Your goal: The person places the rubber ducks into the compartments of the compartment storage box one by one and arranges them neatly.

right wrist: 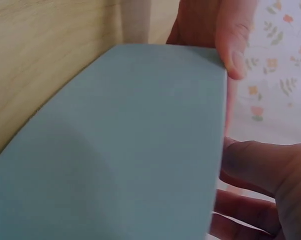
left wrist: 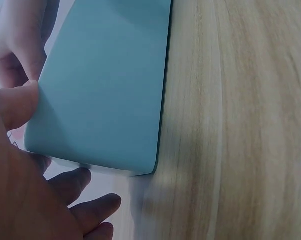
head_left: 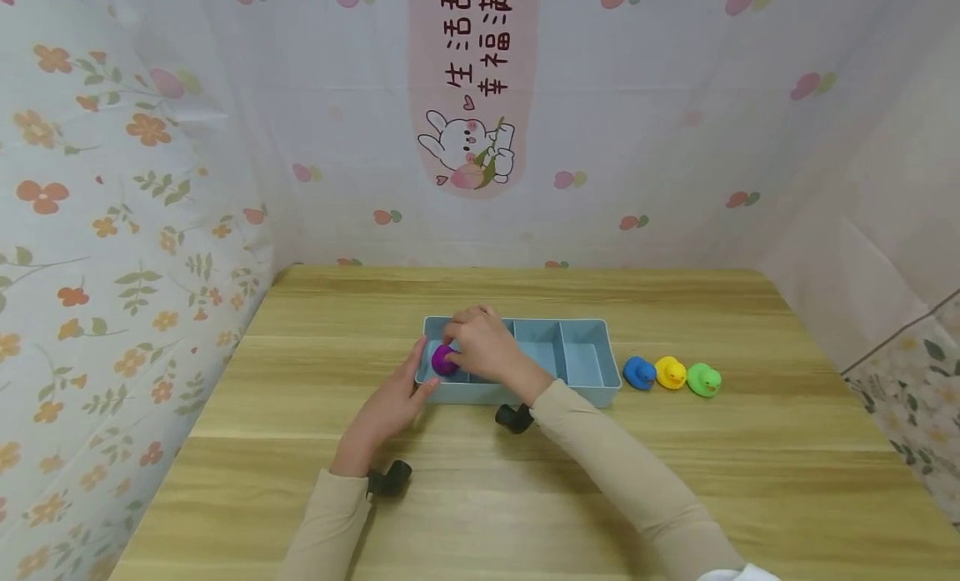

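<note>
A light blue box [head_left: 491, 394] with a row of compartments stands on the table. In its leftmost compartment sits a purple toy duck [head_left: 444, 361], partly covered by my right hand [head_left: 483, 345], which reaches down over the box and pinches the duck between thumb and fingers. My left hand [head_left: 393, 403] grips the box's near left corner, its thumb on the front rim and its fingers along the left end. In the left wrist view, the fingers [left wrist: 98, 207] of that hand spread beside the end wall. The box wall hides the duck in both wrist views.
Blue [head_left: 640, 373], yellow [head_left: 671, 373] and green [head_left: 704, 380] toy ducks stand in a row just right of the box. Wood-grain table [head_left: 480, 514] surrounds the box. A printed cloth [head_left: 360, 131] hangs behind, with flowered cloth at the left.
</note>
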Action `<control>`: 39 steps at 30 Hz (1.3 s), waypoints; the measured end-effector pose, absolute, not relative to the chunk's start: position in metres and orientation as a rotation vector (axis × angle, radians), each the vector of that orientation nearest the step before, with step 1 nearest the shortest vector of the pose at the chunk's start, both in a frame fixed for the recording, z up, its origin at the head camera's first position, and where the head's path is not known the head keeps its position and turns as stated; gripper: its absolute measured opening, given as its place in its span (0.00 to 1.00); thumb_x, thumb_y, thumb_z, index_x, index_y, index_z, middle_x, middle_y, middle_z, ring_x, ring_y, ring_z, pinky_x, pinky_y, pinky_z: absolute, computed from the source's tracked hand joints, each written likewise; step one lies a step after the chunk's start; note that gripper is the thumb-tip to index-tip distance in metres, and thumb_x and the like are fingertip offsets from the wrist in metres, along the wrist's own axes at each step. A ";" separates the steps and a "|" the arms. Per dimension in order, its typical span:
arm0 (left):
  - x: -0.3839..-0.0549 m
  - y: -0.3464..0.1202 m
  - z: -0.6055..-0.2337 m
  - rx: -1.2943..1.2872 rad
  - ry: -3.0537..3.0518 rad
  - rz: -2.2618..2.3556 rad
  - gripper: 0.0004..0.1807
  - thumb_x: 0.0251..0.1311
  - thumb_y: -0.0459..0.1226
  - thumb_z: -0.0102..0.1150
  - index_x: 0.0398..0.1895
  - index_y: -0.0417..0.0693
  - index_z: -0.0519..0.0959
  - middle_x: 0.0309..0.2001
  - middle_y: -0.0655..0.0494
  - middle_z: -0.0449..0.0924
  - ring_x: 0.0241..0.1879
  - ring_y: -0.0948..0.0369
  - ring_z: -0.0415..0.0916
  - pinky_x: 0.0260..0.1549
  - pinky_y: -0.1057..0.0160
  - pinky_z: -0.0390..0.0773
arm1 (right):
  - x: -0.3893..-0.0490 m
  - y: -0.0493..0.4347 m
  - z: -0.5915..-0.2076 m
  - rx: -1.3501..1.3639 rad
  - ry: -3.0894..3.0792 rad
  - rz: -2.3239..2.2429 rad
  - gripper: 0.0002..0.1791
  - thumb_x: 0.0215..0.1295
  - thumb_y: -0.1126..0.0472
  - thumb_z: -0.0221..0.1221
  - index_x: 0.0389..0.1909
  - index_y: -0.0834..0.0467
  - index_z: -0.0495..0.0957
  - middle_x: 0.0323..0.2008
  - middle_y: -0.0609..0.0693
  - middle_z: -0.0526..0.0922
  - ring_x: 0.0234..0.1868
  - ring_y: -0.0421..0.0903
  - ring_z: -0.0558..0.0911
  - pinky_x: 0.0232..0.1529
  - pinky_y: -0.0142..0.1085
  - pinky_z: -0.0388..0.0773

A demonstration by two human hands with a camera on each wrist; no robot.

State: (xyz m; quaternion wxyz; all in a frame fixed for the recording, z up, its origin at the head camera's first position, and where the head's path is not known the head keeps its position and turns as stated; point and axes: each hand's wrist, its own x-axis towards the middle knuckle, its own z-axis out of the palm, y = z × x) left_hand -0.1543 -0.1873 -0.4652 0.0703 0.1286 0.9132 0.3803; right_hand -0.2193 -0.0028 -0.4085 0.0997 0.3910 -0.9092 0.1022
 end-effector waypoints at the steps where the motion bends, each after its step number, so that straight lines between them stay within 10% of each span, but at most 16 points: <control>1: -0.154 -0.187 -0.465 0.385 2.750 1.141 0.40 0.72 0.50 0.43 0.77 0.51 0.37 0.75 0.44 0.46 0.72 0.44 0.52 0.67 0.42 0.57 | -0.220 -0.001 -0.408 1.159 -2.676 0.322 0.09 0.52 0.55 0.71 0.33 0.53 0.86 0.36 0.47 0.84 0.44 0.49 0.81 0.59 0.50 0.70; 8: -0.155 -0.188 -0.465 0.373 2.764 1.113 0.40 0.71 0.49 0.45 0.77 0.50 0.38 0.75 0.42 0.48 0.71 0.43 0.54 0.67 0.42 0.58 | -0.219 0.014 -0.405 1.115 -2.702 0.406 0.09 0.52 0.57 0.70 0.33 0.55 0.85 0.34 0.48 0.84 0.38 0.46 0.79 0.40 0.37 0.80; 39: -0.155 -0.186 -0.466 0.380 2.768 1.096 0.41 0.71 0.51 0.44 0.77 0.50 0.37 0.75 0.44 0.46 0.72 0.44 0.51 0.69 0.44 0.55 | -0.217 0.082 -0.406 1.007 -2.680 0.474 0.07 0.53 0.57 0.70 0.32 0.53 0.85 0.30 0.46 0.82 0.34 0.45 0.79 0.33 0.34 0.76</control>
